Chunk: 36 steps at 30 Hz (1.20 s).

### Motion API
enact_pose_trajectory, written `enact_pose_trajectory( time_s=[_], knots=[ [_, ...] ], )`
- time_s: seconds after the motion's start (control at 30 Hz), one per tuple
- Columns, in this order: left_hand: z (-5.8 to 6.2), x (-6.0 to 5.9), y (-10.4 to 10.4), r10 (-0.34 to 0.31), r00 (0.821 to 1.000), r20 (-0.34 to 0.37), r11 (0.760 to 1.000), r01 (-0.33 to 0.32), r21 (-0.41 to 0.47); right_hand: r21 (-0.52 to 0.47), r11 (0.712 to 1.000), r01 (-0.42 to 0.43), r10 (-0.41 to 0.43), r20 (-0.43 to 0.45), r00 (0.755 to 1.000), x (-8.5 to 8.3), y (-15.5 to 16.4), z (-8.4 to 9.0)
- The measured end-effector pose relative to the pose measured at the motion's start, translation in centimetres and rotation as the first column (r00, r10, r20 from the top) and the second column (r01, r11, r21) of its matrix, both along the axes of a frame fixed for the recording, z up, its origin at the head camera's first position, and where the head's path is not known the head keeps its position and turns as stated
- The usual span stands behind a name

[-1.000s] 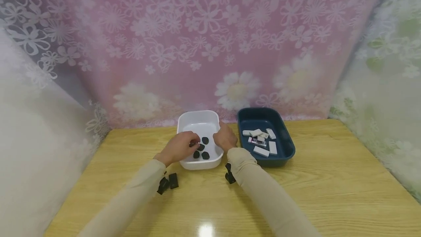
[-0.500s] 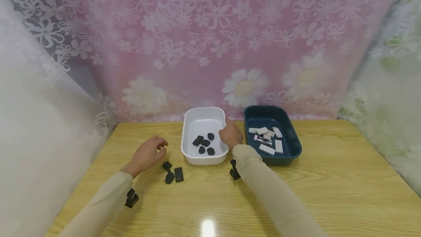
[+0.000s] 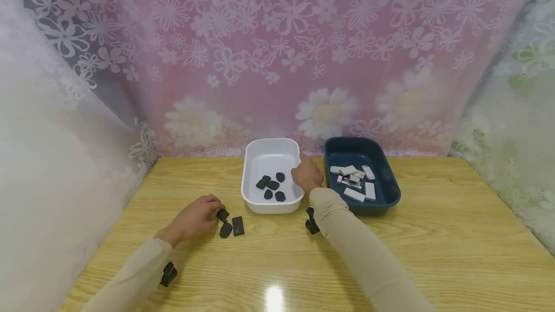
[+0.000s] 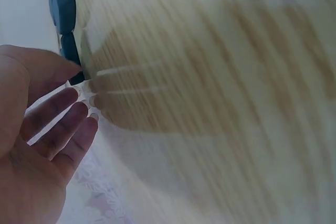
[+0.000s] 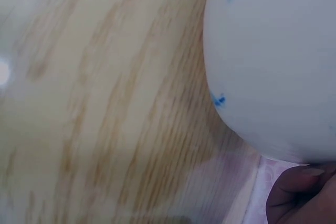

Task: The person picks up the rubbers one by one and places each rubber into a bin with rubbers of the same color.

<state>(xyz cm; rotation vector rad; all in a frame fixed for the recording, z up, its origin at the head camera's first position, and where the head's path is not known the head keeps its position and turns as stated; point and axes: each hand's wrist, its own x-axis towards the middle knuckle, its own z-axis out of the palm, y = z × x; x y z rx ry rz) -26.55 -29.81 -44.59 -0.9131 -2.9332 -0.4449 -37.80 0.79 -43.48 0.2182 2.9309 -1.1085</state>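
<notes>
My left hand [image 3: 197,217] curls its fingertips onto one of three small black rubbery pieces [image 3: 222,215] lying on the light wooden table [image 3: 433,235], at seven o'clock from the white plastic tub [image 3: 256,158]. My right hand [image 3: 307,177] grips that tub's three-o'clock rim; five more black pieces [image 3: 271,185] lie inside. The dark blue plastic tub [image 3: 381,172] of white blocks sits just beside it at three o'clock.

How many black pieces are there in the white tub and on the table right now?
8: five in the white tub, at and; three on the table, at and, by the left hand. Others may be hidden.
</notes>
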Motion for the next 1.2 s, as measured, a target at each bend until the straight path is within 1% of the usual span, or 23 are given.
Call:
enact_pose_trajectory(
  time_s=[0.13,0.3,0.37,0.47,0.57,0.67,0.77,0.83,0.93,1.0,1.13,1.2],
  knots=[
    [0.2,-0.2,0.6,-0.029,0.999,-0.017,0.999,0.029,-0.027,0.001,1.000,0.007,-0.007,0.001,1.000,-0.1,0.1,0.0],
    [0.7,-0.2,0.9,-0.107,0.994,-0.038,0.992,0.104,-0.074,-0.002,1.000,0.008,-0.008,0.007,1.000,-0.1,0.2,0.0],
    [0.7,-0.2,1.0,-0.123,0.991,-0.051,0.989,0.119,-0.086,-0.008,1.000,0.009,-0.009,0.003,1.000,0.0,0.2,0.2],
    [0.8,-0.3,1.2,-0.109,0.993,-0.051,0.991,0.105,-0.081,-0.010,1.000,0.013,-0.013,-0.005,1.000,0.1,0.3,0.4],
    [0.9,-0.3,1.2,-0.074,0.997,-0.037,0.995,0.071,-0.071,-0.008,1.000,0.013,-0.013,-0.004,1.000,0.0,0.4,0.5],
    [1.1,-0.4,1.1,-0.028,0.999,-0.032,0.998,0.026,-0.054,-0.003,1.000,0.013,-0.013,-0.001,1.000,-0.1,0.5,0.5],
    [1.6,-0.8,1.0,0.025,0.998,-0.058,1.000,-0.026,-0.004,-0.004,1.000,0.016,-0.016,-0.001,1.000,-0.1,0.7,0.5],
    [2.1,-1.2,1.0,0.059,0.994,-0.091,0.997,-0.055,0.045,-0.006,1.000,0.019,-0.019,-0.002,1.000,0.0,0.7,0.5],
    [3.0,-1.9,1.2,0.091,0.985,-0.144,0.991,-0.076,0.106,-0.012,1.000,0.021,-0.021,-0.001,1.000,0.0,0.6,0.5],
    [3.7,-2.2,1.6,0.105,0.982,-0.158,0.987,-0.084,0.136,-0.010,1.000,0.022,-0.022,0.001,1.000,0.1,0.5,0.4],
    [5.0,-3.0,3.3,0.099,0.983,-0.157,0.986,-0.075,0.150,-0.006,1.000,0.017,-0.017,0.005,1.000,0.1,0.3,0.2],
    [5.5,-3.4,4.6,0.093,0.983,-0.156,0.988,-0.072,0.135,-0.010,1.000,0.019,-0.019,0.005,1.000,0.2,0.1,0.2]
  ],
)
